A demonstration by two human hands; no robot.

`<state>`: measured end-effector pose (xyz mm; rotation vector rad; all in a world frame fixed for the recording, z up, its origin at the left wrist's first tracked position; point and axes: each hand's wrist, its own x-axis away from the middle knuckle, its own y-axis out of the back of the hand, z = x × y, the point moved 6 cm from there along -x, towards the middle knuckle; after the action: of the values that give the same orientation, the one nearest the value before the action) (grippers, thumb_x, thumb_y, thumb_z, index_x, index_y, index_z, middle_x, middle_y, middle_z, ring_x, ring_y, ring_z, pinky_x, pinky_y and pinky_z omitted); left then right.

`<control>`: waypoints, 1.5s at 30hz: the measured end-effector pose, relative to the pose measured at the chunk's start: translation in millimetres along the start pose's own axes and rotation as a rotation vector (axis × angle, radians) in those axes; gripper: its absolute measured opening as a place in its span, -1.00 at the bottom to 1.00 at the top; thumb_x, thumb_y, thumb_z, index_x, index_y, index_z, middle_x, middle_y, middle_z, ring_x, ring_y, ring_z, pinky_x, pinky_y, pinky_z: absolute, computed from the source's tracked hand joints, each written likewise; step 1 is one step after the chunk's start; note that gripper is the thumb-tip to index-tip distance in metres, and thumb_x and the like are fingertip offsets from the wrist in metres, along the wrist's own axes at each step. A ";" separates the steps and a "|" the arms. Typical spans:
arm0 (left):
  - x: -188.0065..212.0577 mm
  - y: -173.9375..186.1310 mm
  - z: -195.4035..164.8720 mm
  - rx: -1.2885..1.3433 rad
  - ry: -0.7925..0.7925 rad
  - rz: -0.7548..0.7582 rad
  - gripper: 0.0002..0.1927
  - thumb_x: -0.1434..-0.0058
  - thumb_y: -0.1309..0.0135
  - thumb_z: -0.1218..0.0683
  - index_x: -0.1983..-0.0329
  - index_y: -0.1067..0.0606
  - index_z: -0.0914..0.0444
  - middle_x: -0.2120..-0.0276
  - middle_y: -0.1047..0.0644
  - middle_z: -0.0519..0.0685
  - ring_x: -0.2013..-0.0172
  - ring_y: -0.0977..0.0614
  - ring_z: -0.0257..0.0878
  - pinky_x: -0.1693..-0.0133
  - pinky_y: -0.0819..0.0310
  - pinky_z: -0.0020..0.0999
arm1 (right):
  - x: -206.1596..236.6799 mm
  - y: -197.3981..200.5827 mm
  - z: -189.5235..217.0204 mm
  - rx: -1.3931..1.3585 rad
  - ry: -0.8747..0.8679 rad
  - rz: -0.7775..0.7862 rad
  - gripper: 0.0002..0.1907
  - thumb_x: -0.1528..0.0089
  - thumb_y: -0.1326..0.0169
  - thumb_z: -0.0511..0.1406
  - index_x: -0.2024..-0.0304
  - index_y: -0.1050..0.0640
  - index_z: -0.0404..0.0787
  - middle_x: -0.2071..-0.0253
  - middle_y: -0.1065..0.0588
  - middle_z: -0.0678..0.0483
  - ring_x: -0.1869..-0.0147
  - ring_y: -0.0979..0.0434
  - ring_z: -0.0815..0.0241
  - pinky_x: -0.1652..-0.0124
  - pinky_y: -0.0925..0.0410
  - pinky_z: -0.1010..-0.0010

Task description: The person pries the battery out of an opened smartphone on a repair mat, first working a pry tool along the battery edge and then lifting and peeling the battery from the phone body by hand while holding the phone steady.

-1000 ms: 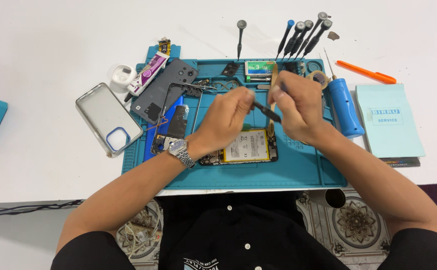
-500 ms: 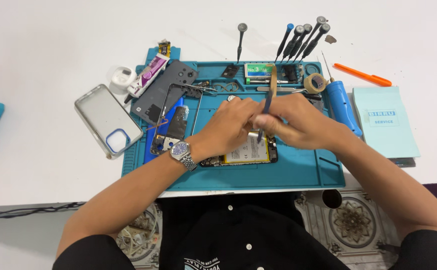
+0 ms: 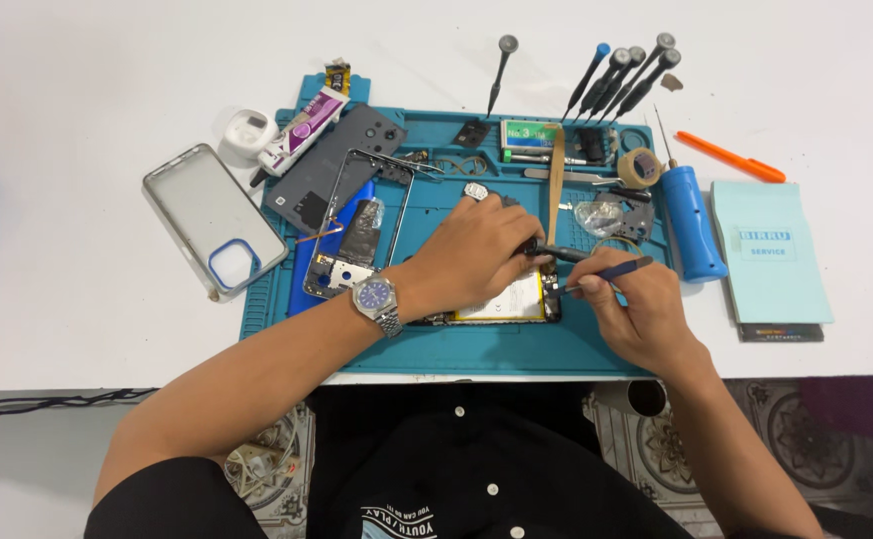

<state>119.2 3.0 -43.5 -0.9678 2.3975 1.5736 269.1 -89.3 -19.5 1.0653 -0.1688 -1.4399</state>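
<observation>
The opened phone (image 3: 501, 299) lies long-side left to right, yellow battery showing. The left hand (image 3: 476, 262) grips a black tool (image 3: 556, 253); the right hand (image 3: 636, 309) pinches tweezers (image 3: 611, 272).

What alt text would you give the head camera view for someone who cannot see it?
Two hands work on an opened phone on a blue mat: the left hand presses on it, and the right hand holds a thin tool to its edge. Screwdrivers, a clear case and a blue booklet lie around.
</observation>
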 end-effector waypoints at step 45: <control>5.3 21.0 -36.1 0.066 -0.323 0.115 -0.60 0.00 -0.36 -0.18 0.19 -0.62 0.11 -0.14 -0.39 0.01 -0.12 -0.38 -0.02 -0.05 -0.29 -0.08 | 55.6 6.6 -1.4 -0.160 -0.191 -0.219 -0.79 -0.42 -0.06 -0.29 0.20 -0.56 -0.35 0.36 -0.60 0.01 0.30 -0.63 0.29 0.29 -0.47 0.53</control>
<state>111.9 -24.9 -12.8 -0.5243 2.2935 1.5382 286.0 -137.2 -43.1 0.8341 -0.0734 -1.7239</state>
